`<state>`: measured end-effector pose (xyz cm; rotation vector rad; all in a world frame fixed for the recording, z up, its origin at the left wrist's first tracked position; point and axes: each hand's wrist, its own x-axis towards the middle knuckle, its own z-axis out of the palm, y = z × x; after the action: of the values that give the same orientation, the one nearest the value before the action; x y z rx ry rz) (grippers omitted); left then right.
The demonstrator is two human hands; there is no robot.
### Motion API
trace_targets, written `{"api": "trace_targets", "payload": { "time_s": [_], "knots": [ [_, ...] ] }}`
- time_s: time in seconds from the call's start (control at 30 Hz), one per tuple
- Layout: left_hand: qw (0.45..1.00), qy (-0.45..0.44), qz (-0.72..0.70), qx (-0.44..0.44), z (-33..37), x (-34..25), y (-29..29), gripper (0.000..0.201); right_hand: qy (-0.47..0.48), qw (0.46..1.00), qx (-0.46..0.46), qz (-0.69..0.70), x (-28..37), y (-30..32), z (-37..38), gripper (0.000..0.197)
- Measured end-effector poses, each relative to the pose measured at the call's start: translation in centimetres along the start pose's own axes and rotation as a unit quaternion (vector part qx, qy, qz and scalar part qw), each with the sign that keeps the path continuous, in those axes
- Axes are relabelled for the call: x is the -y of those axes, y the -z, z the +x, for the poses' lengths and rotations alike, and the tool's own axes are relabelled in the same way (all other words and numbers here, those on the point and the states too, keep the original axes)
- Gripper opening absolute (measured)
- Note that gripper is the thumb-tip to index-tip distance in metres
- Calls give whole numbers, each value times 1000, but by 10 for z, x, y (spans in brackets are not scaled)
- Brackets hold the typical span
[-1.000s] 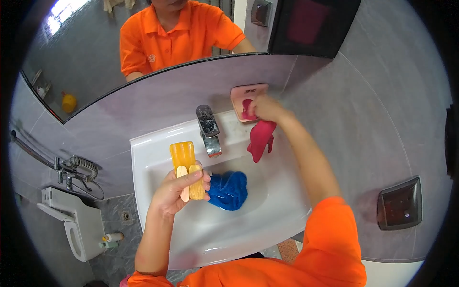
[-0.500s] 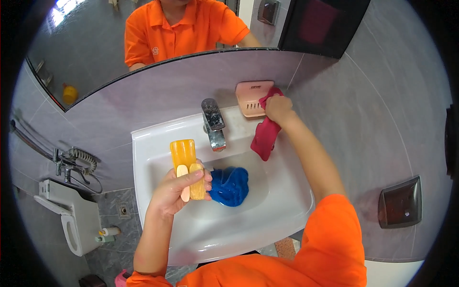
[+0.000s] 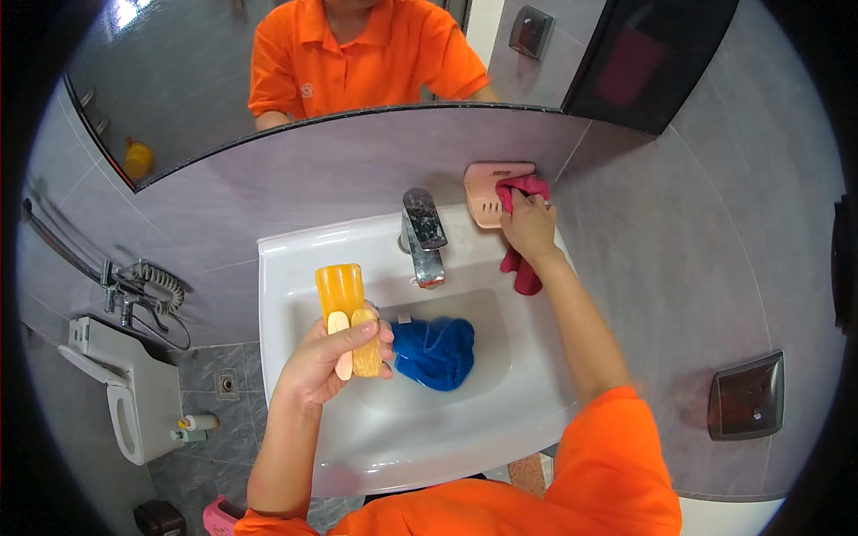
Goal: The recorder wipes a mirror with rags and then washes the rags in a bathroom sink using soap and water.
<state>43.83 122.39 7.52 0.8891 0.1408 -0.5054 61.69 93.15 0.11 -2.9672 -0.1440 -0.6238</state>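
with the left hand (image 3: 332, 362) gripping the orange bottle (image 3: 344, 314) over the sink (image 3: 295, 259), the right hand (image 3: 529, 228) should press its clutched red cloth (image 3: 524, 234) flat into the pink soap dish (image 3: 490, 188) at the far right, wiping slowly.

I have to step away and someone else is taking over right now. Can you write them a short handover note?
Left hand: holds a yellow brush over the white sink.
Right hand: presses a red cloth against the pink soap dish on the wall.
A blue cloth lies in the basin below the tap.
Done: cloth is at the dish.
Left: brush unused, blue cloth untouched.
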Motion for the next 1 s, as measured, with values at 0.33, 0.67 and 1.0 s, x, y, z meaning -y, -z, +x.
{"api": "trace_targets", "payload": {
  "time_s": [0.33, 0.67, 1.0],
  "knots": [
    [1000, -17, 6, -23, -19, -8, 13, 23, -20, 997, 70, 10, 11, 14, 26, 24],
    [998, 42, 30, 31, 21, 8, -23, 24, 11, 946, 12, 325, 13, -10, 8, 28],
    [996, 56, 51, 45, 24, 17, -33, 24, -195, 827, 9, 527, -78, 9, -37, 27]
  ]
}}
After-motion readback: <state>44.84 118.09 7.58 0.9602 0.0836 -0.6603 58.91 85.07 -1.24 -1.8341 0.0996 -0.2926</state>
